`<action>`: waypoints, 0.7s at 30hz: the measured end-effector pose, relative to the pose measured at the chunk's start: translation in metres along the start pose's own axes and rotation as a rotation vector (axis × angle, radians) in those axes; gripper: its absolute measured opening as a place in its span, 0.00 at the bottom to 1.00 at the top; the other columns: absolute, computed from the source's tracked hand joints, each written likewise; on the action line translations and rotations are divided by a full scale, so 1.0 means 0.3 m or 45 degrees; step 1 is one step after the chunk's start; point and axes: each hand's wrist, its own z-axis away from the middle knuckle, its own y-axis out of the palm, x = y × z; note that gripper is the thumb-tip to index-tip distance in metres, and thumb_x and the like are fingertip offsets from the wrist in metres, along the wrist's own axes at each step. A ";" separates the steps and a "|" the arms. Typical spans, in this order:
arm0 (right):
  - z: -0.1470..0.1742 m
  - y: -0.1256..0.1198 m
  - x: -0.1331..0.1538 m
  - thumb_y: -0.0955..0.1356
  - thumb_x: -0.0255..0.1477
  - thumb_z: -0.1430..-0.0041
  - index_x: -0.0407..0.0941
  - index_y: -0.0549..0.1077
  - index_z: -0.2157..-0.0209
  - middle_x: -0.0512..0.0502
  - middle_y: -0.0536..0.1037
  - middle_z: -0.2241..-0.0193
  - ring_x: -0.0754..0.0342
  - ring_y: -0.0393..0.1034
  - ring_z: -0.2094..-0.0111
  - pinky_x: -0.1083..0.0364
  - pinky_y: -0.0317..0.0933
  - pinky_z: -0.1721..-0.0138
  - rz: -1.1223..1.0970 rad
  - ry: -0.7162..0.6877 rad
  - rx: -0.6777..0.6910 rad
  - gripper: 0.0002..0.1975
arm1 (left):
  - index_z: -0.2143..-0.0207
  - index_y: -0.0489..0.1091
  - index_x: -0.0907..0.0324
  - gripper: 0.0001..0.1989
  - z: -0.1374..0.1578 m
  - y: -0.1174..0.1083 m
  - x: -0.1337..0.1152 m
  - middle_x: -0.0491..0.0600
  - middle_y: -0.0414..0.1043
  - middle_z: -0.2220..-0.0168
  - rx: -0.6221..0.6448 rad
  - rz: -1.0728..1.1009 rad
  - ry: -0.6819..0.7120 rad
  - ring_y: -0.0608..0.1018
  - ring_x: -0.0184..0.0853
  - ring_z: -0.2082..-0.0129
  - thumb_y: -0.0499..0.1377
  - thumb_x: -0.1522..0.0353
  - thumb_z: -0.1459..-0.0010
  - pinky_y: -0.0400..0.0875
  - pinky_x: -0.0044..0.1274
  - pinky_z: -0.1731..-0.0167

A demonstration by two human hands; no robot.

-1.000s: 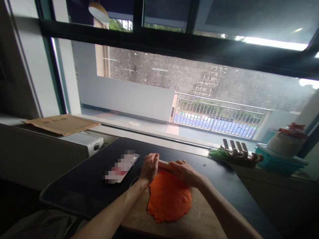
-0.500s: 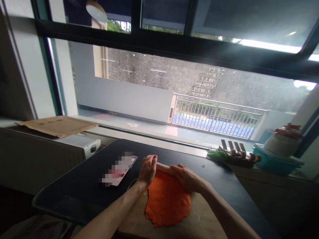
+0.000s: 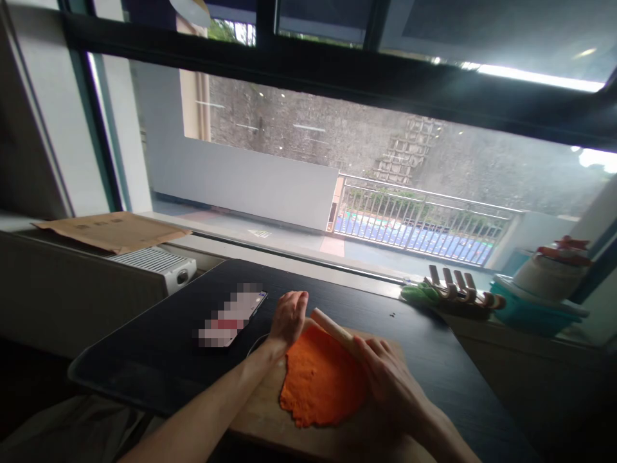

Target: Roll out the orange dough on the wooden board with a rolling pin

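A flattened sheet of orange dough [image 3: 321, 379] with a ragged edge lies on a wooden board [image 3: 270, 421]. Along its far right edge runs a wooden rolling pin [image 3: 332, 326], slanted, its left end bare. My right hand [image 3: 385, 370] grips the pin's right part, which is hidden under the fingers. Just left of the bare end, my left hand [image 3: 289, 318] appears apart from the pin, at the dough's far left edge. Its fingers are extended and slightly bent, with nothing visible in them.
A phone [image 3: 231, 318] rests on the dark table [image 3: 159, 347] left of the board. Small dark specks lie to the right. On the sill are a green cloth [image 3: 419, 293], a rack [image 3: 457, 289] and a teal box [image 3: 535, 308]. A brown envelope [image 3: 113, 231] lies far left.
The rolling pin has turned, its right end coming nearer to me along with my right hand. My left hand has come off its left end. The view has tilted slightly downward.
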 end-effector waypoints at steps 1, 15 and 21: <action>0.007 -0.001 0.007 0.58 0.27 0.37 0.51 0.63 0.43 0.43 0.71 0.54 0.49 0.62 0.53 0.52 0.57 0.52 -0.032 -0.024 0.009 0.21 | 0.62 0.72 0.59 0.23 0.003 0.000 0.000 0.52 0.74 0.59 0.009 0.007 0.001 0.72 0.39 0.52 0.40 0.60 0.34 0.66 0.32 0.49; 0.033 0.008 0.037 0.57 0.25 0.39 0.49 0.63 0.45 0.43 0.70 0.55 0.49 0.62 0.53 0.53 0.58 0.53 -0.035 0.065 -0.017 0.21 | 0.62 0.70 0.60 0.27 -0.002 -0.011 -0.013 0.55 0.73 0.58 0.045 0.032 -0.052 0.71 0.42 0.50 0.36 0.56 0.38 0.62 0.33 0.47; 0.065 0.031 0.039 0.57 0.22 0.41 0.48 0.60 0.41 0.42 0.70 0.54 0.47 0.61 0.53 0.51 0.57 0.51 0.025 0.105 -0.039 0.26 | 0.64 0.70 0.60 0.27 -0.001 -0.007 -0.015 0.56 0.73 0.58 0.060 0.029 -0.063 0.70 0.42 0.49 0.37 0.55 0.38 0.61 0.33 0.46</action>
